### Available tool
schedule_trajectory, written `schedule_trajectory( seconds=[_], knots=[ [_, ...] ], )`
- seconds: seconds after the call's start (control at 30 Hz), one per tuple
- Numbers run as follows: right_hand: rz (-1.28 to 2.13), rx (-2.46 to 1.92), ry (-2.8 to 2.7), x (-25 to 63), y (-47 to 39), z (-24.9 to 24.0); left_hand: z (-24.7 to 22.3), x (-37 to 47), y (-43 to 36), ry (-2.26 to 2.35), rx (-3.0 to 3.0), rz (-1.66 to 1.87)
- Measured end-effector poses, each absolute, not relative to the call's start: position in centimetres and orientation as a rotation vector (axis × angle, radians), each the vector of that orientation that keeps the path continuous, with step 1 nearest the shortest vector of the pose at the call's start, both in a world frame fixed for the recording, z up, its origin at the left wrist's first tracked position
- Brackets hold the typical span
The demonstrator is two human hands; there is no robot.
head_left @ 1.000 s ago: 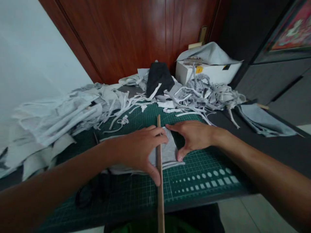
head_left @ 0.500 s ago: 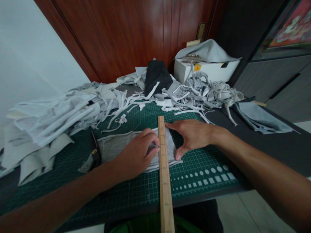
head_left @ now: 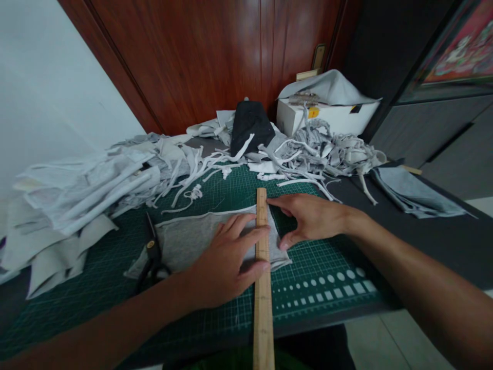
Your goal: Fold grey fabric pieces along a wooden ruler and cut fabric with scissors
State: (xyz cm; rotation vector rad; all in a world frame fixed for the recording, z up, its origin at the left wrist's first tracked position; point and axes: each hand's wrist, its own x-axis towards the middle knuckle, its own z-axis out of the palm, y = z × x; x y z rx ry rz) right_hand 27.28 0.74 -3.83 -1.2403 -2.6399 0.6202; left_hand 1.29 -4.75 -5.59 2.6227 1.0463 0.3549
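A wooden ruler [head_left: 262, 277] lies lengthwise across a folded piece of grey fabric [head_left: 188, 231], near the fabric's right end. My left hand [head_left: 227, 257] has its fingers spread, with fingertips and thumb pressing on the ruler. At the fabric's right edge is my right hand [head_left: 314, 221], index finger and thumb stretched apart. Its index fingertip is beside the ruler's far end and its thumb touches the fabric's edge. Black scissors [head_left: 153, 249] rest at the fabric's left end, partly hidden by my left forearm. Underneath is a green cutting mat [head_left: 323, 262].
Piles of pale fabric scraps [head_left: 92, 185] cover the left side, and tangled grey strips [head_left: 319, 149] lie at the back. Behind them stand a black cloth-like object [head_left: 251, 126] and a white box [head_left: 327, 118]. Folded grey cloth [head_left: 416, 190] sits at the right.
My left hand has opened from a pinch at the ruler's left edge and now lies spread over it. The ruler's far end sits slightly further right. My right hand stays at the fabric's edge.
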Motion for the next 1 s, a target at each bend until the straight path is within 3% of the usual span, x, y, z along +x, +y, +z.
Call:
schedule_trajectory(
  seconds=[0.1, 0.27, 0.73, 1.0],
  knots=[
    [0.693, -1.353, -2.436, 26.9, 1.9, -4.4, -5.9, 1.5, -5.1, 1.072, 2.711, 0.296],
    [0.54, -1.508, -2.196, 25.3, 3.1, -5.6, -6.4, 1.6, -5.1, 1.094, 2.798, 0.183],
    [0.709, -1.494, -2.067, 25.7, 3.5, -5.4, -6.2, 1.5, -5.2, 0.995, 2.754, 0.177],
    [0.613, -1.52, -2.066, 25.2, 3.5, -5.4, -6.0, 1.8, -5.5, 1.01, 2.774, 0.293]
  ],
)
